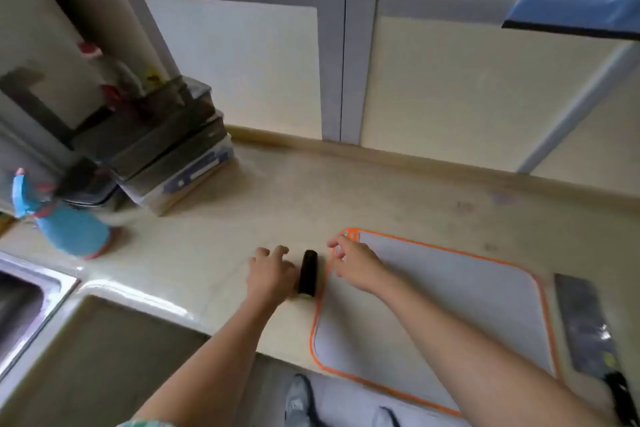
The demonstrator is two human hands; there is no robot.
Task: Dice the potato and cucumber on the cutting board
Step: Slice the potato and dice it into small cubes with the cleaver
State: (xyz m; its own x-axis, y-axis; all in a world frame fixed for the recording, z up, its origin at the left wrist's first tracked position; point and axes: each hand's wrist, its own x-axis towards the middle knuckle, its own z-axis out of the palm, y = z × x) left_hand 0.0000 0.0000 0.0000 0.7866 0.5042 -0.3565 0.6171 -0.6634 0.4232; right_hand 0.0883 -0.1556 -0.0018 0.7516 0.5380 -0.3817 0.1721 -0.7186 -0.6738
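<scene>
One cucumber (308, 274) piece lies on counter (221, 246), just left of cutting board (450, 302), off it. Long axis runs near-to-far, pale cut end toward person. Left hand (272, 274) relaxed, thumb side touching cucumber, not gripping. Right hand (356, 263) over board's far-left corner, fingers loosely curled, empty. Cleaver (585, 326) right of board.

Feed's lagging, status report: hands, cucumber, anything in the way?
Left hand against cucumber, grip unclear. Right hand loose, empty, over cutting board corner. Cucumber on counter, left of board. Nothing between them.
</scene>
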